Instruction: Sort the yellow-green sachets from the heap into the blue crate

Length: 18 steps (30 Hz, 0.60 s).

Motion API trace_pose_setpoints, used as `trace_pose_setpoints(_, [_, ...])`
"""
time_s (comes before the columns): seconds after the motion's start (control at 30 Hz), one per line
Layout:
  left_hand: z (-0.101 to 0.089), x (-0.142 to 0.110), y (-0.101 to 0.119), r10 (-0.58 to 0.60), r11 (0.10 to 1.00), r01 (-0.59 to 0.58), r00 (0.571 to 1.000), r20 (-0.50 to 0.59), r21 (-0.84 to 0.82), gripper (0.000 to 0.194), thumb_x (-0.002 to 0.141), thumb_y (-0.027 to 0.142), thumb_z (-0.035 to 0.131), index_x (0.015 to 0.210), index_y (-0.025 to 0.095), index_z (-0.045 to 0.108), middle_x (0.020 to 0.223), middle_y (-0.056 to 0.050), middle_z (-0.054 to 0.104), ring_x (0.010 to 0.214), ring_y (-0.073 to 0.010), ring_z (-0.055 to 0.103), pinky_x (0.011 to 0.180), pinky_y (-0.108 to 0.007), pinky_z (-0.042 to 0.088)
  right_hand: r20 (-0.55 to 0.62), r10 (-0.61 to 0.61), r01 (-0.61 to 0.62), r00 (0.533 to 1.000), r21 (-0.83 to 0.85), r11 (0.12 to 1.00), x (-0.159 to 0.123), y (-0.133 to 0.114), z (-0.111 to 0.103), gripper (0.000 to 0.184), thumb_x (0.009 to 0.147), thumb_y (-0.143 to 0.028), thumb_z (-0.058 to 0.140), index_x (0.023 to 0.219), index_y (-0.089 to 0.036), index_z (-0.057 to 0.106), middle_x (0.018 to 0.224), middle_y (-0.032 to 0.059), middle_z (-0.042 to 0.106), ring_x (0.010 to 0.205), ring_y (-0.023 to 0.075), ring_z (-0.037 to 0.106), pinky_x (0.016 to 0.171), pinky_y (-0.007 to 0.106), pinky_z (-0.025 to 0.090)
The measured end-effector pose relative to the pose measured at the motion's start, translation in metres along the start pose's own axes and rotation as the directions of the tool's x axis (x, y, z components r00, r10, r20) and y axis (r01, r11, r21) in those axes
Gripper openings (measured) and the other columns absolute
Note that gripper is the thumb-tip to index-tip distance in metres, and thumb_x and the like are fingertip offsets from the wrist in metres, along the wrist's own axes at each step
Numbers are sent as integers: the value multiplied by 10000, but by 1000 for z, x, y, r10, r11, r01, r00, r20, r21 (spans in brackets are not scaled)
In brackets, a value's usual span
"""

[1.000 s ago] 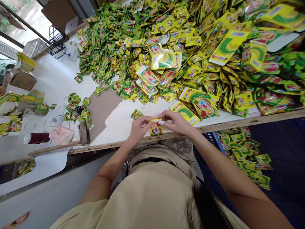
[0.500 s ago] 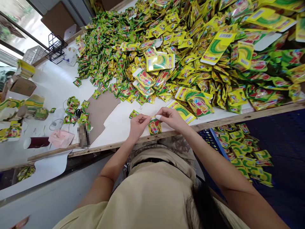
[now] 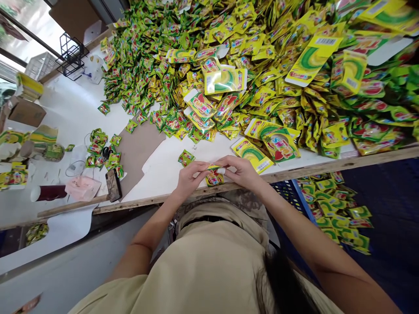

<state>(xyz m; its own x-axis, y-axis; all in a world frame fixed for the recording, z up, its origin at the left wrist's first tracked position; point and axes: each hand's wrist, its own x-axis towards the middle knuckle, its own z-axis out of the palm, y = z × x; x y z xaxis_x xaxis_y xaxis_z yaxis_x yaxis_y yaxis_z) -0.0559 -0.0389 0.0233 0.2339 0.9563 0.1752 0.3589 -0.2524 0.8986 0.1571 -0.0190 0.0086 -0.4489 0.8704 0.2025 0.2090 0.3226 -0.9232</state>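
A small yellow fruit-printed packet [image 3: 214, 178] is held upright between my hands near the table's front edge. My left hand [image 3: 190, 178] pinches its upper left side between thumb and fingers. My right hand [image 3: 238, 171] grips the upper right side, with a white covering on one fingertip. A yellow strip along the packet's top shows between the fingertips. One green candy sachet [image 3: 186, 158] lies just beyond my left hand. To the right of my right hand are a flat yellow carton [image 3: 252, 155] and a fruit-printed carton [image 3: 279, 145].
A large heap of green and yellow sachets [image 3: 157, 61] covers the table's back. Leftward lie brown cardboard [image 3: 140, 152], a phone [image 3: 113, 185], scissors [image 3: 105, 152], a pink bag [image 3: 82, 187] and a dark red cup [image 3: 49, 192]. A blue crate [image 3: 303, 200] with packets stands below right.
The packet's top edge, pinched narrowly before, now appears folded or spread as a yellow strip between my fingers. Both hands stay close to the same spot, and the view has shifted slightly.
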Motion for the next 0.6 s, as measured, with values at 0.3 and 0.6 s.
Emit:
trace_pose_setpoints(0.3, [6,-1,0,-26,992,23,999,-25,-128,171,811,306,640,923,178,649,983,-83,679,905,-153,653,737,-274,552,-52,-2,6,999,80,997,-1,-7,4,256,802,-134,539,1025,-218,630,1011,58,669,907,188,622,799,342,504])
trace_pose_setpoints(0.6, [11,-2,0,9,990,-5,1000,27,-144,194,815,313,637,952,186,586,1008,-76,646,893,-150,647,757,-292,552,-77,38,-25,996,161,987,3,-12,16,156,807,-202,554,950,-209,616,905,42,650,819,178,606,735,330,503])
